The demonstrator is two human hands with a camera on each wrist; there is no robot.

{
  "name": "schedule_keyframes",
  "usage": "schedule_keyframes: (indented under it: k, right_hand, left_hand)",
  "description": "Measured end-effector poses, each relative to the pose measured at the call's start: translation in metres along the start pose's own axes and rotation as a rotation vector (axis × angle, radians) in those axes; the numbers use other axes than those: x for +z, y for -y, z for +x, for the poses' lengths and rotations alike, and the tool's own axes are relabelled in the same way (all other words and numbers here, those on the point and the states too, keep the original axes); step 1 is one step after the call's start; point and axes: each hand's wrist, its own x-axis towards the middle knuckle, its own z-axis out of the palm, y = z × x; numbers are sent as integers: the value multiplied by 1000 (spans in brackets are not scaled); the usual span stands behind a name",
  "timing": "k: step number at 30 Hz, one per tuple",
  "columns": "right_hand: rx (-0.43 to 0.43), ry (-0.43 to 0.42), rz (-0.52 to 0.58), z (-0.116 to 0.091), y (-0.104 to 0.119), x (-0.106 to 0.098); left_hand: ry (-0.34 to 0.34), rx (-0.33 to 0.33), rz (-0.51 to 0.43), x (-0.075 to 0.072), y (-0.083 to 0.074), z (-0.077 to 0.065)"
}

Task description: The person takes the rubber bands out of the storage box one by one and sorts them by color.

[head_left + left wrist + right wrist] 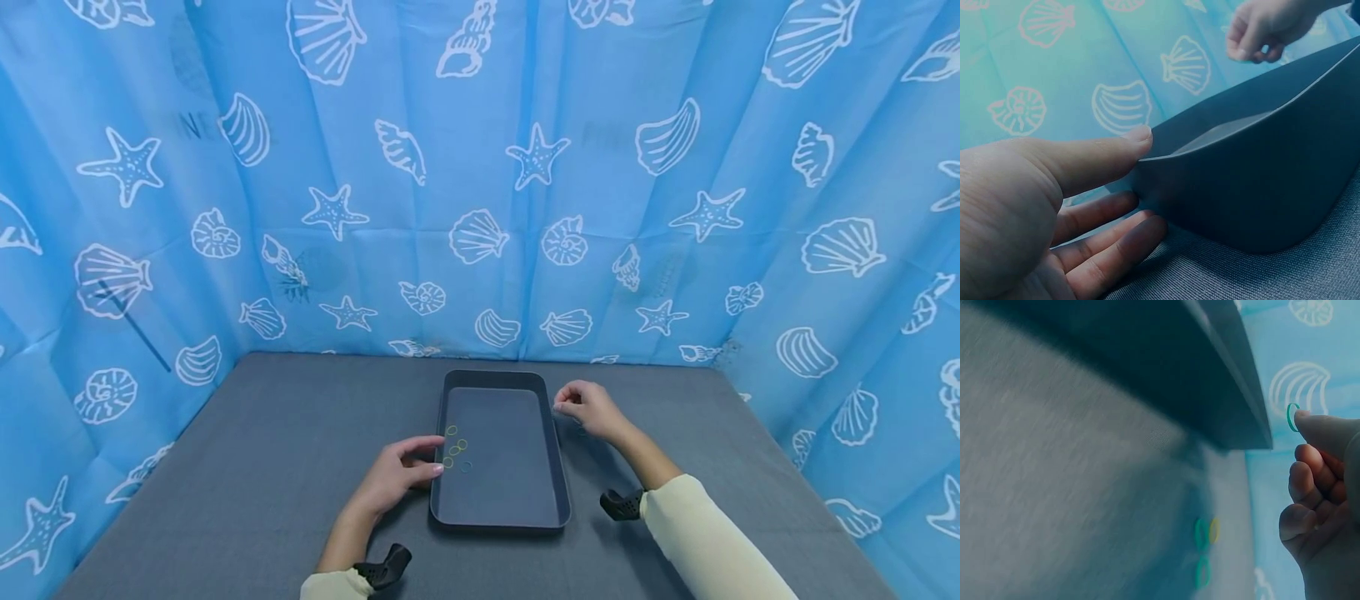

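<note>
A dark grey rectangular tray (498,521) lies on the table. My left hand (401,473) is at its left side, thumb and fingers fairly straight and touching the wall near the rim. In the left wrist view, the thumb (1107,159) is at the rim, with the other fingers lower beside the outer wall. My right hand (592,410), just beyond the tray's right rim, pinches a small green rubber band (1292,417) between thumb and finger. Several yellow rubber bands (454,451) and a green one (467,467) lie inside the tray, towards the left.
Beside the tray's right wall, two green rubber bands (1202,534) and a yellow rubber band (1214,530) lie on the grey cloth-covered table (315,433). A blue curtain (480,183) with white shells and starfish hangs behind and at both sides.
</note>
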Motion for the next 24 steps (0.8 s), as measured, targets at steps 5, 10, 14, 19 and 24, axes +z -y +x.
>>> schedule_keyframes:
  k: [5,10,14,19,24]
  right_hand:
    - [-1,-15,-42,-8,-16,-3]
    - [11,-38,-81,-16,-31,-5]
    - [35,-55,-119,-23,-40,-7]
    - [75,-65,-156,-32,-47,-10]
    - [135,-65,-179,-40,-50,-13]
  left_hand:
    - [3,6,7,-1,1,0]
    - [5,13,6,-1,2,1]
    - [5,12,2,-1,1,0]
    - [9,10,-3,-1,1,1]
    - [10,7,-3,-1,2,1]
